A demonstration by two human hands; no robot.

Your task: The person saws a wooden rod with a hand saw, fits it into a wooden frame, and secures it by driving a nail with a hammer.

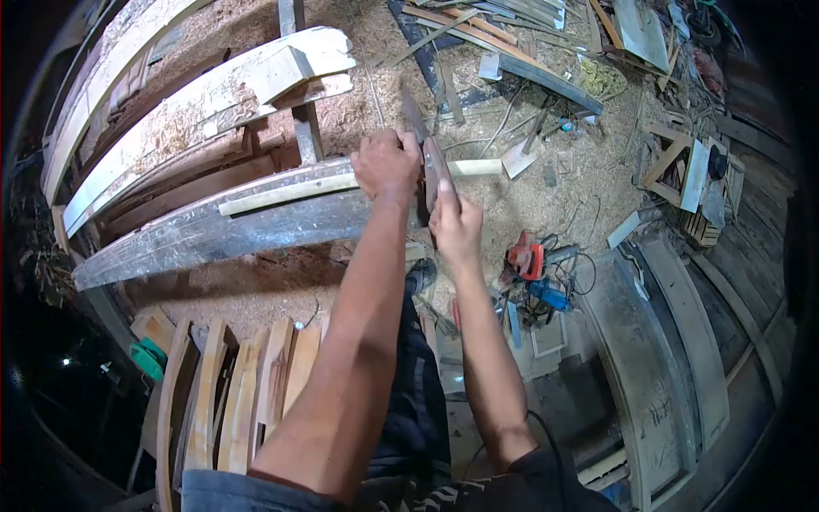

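My right hand [456, 220] is wrapped round the handle of a handsaw [415, 119], whose blade points up and away from me. The saw crosses a thin pale wood strip [290, 197] near the end of the workbench plank. Just left of the blade, my left hand [388, 166] is closed over the strip and presses it down on the long bench plank [188, 243]. To the right of the saw, the strip's free end [478, 167] sticks out past the plank.
Behind the bench lies a wide pale board [196, 115] with shavings. On the sawdust-covered floor at right are a red power tool [526, 256] and a blue one [550, 295] with cords. Boards stand at lower left [207, 384]; curved panels [640, 367] lean at right.
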